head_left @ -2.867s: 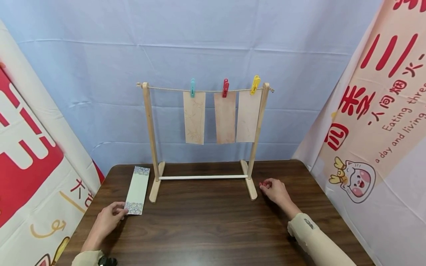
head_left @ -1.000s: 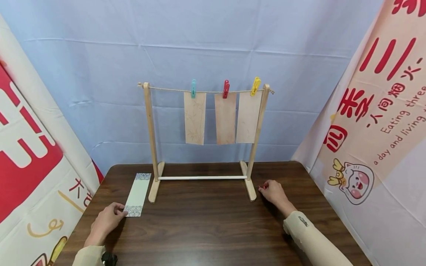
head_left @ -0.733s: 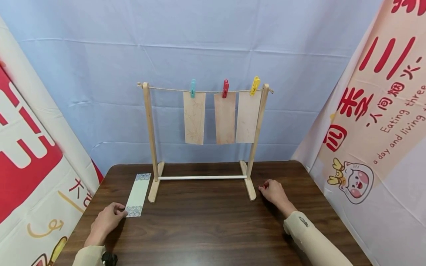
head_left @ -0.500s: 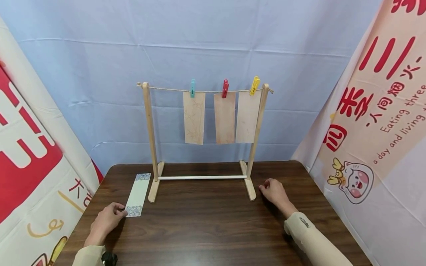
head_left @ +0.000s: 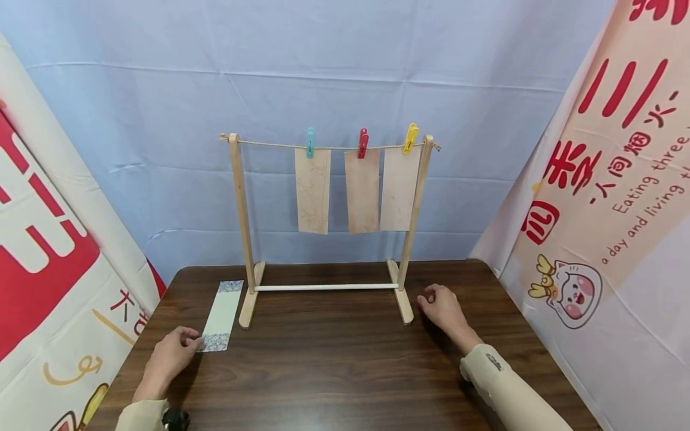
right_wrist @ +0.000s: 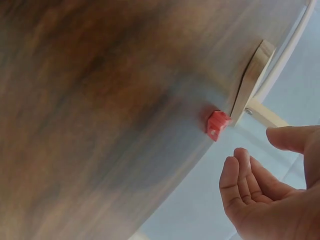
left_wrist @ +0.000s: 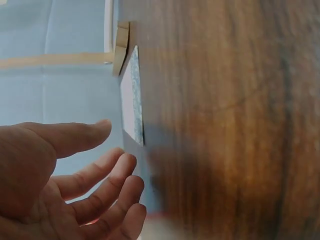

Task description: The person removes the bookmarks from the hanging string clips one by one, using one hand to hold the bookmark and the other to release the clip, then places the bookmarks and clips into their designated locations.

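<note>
My left hand is beside the near end of a pale green paper card with blue patterned ends, which lies flat on the table. In the left wrist view, thumb and fingers are apart and the card sits beyond them, untouched. My right hand hovers by the rack's right foot, thumb and fingers parted and holding nothing. A red clothespin lies on the tabletop just past its fingertips in the right wrist view; the hand hides it from the head view.
A wooden rack with a string stands at the table's back. From it hang three beige cards by a teal clothespin, a red clothespin and a yellow clothespin. A white bar joins the feet.
The green card came nearer with my left hand early on, then stayed; that hand has since drawn slightly away. My right hand has let go of the red clothespin and risen a little.
</note>
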Tool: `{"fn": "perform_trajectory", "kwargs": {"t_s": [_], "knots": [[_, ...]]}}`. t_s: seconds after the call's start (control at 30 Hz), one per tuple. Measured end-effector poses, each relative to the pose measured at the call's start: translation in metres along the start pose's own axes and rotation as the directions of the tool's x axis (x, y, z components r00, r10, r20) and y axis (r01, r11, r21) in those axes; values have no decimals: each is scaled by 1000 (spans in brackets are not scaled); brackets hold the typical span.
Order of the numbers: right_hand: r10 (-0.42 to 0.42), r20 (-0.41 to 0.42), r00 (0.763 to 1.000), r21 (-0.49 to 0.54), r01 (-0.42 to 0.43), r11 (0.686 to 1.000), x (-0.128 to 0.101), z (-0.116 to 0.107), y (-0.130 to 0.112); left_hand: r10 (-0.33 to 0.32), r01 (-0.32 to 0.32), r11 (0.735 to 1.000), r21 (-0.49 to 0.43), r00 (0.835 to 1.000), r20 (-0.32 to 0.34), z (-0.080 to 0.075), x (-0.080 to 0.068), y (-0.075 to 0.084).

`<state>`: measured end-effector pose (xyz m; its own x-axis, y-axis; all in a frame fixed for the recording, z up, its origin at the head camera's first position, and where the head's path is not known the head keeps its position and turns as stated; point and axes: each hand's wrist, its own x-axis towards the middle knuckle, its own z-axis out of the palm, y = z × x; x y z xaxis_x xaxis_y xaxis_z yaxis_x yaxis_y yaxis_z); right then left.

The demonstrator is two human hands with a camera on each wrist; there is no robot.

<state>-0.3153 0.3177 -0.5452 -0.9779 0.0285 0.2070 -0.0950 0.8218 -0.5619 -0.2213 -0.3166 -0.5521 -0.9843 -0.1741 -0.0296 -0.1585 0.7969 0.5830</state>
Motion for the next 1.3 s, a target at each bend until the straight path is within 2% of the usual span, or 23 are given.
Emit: {"fn": "perform_trajectory", "kwargs": {"t_s": [0.17,0.5,0.8,1.3], "knots": [[-30,-7,1000,11,30,999,0,-1,-7,4,-5,1000,-8,1000,-27,-1,-1,6],[-89,-43,995,21,90,996,-1,-2,-23,75,-79,996,-46,994,-85,2,-2,21],[-126,-40,991,52,128,990,-1,-5,-38,142,-153,986,-69,979,-146,3,-5,35],[-148,-21,989,106,150,983,3,-8,-64,224,-249,963,-105,953,-204,7,-5,54]]}}
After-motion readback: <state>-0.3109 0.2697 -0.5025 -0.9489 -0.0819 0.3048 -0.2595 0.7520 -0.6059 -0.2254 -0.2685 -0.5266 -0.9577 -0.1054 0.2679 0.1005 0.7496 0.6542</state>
